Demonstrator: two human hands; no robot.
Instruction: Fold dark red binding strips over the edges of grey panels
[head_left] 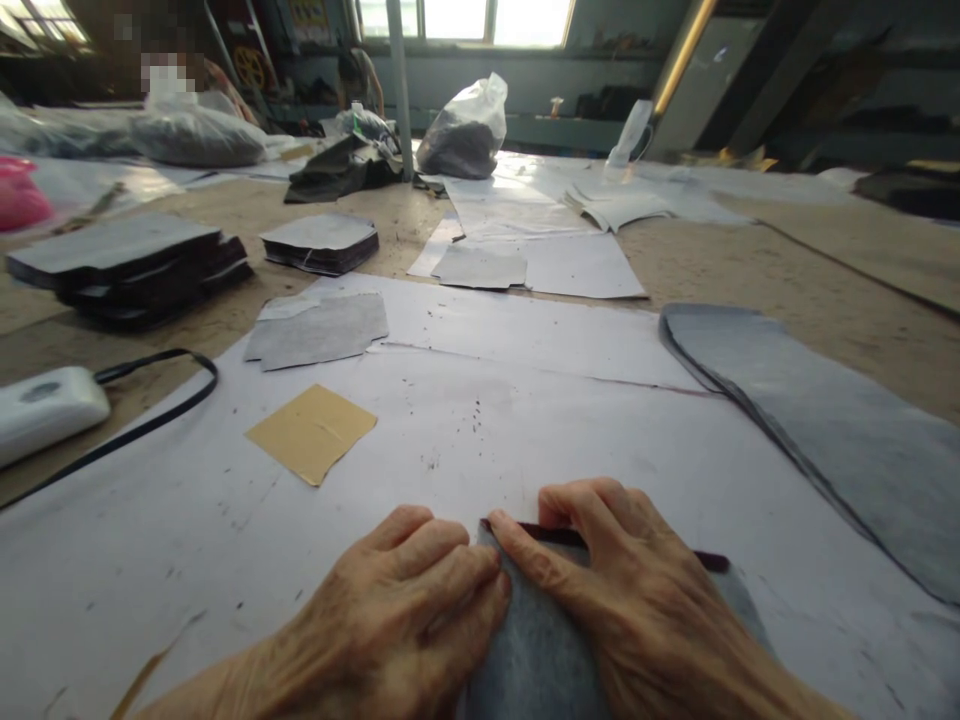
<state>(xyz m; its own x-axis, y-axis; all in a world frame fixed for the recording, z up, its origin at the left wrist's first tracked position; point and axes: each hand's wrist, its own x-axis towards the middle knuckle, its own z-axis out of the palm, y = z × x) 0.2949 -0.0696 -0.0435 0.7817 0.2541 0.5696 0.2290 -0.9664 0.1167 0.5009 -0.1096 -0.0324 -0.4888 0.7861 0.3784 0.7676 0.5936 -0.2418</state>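
Note:
Both my hands rest on a grey felt-like piece (pixel 529 650) with a dark red folded edge, lying on white paper (pixel 480 400) at the near edge of the table. My left hand (pixel 409 610) presses on the piece's left side with fingers curled. My right hand (pixel 630 590) presses its top edge, thumb and fingertips along the dark strip. A tan square of paper (pixel 311 432) lies ahead to the left.
A long pile of grey cut pieces (pixel 817 430) lies to the right. Smaller grey pieces (pixel 319 330) and dark stacks (pixel 131 265) sit to the left, beside a white device (pixel 41 410) with a black cord. Plastic bags (pixel 461 130) stand at the back; a person sits far left.

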